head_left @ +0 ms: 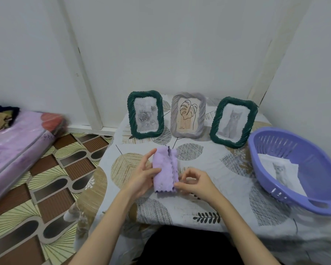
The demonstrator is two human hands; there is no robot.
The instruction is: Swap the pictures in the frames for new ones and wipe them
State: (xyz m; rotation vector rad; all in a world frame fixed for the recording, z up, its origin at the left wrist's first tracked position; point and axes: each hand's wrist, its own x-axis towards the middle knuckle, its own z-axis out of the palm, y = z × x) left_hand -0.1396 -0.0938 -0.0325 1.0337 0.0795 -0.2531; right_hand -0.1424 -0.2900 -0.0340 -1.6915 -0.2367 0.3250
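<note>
Both bare forearms reach in from 6 o'clock, converging toward the middle. The left hand (pixel 144 175) lies at 9 o'clock of the right, thumb across, fingers (pixel 148 155) straight — pointing to 1 o'clock. The right hand (pixel 196 183) curls its fingers (pixel 180 185) into a pinch at 9 o'clock — knuckles up.

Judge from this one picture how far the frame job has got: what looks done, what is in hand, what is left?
Done, apparently: three frames stand upright with pictures in. In hand: left hand and right hand hold the folded purple cloth. Left: wiping. Whether the prints in the basket are old or new is unclear.
</note>
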